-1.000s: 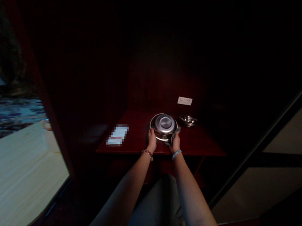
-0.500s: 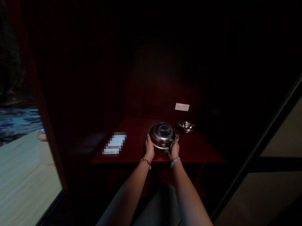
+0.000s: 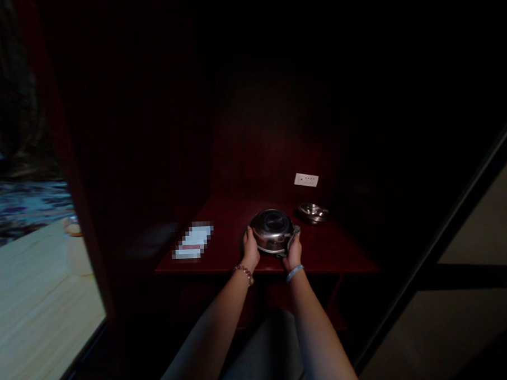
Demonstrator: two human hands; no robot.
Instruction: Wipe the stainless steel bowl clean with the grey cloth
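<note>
One left hand (image 3: 251, 251) and one right hand (image 3: 295, 250) curled part-way around a shiny, round, upside-down steel bowl (image 3: 272, 234), likely to steady it, with crumpled gray cloth (image 3: 296, 231) in the right.

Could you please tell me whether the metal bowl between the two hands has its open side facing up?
No, the metal bowl is upside down, with its round base on top and its rim below.
</note>
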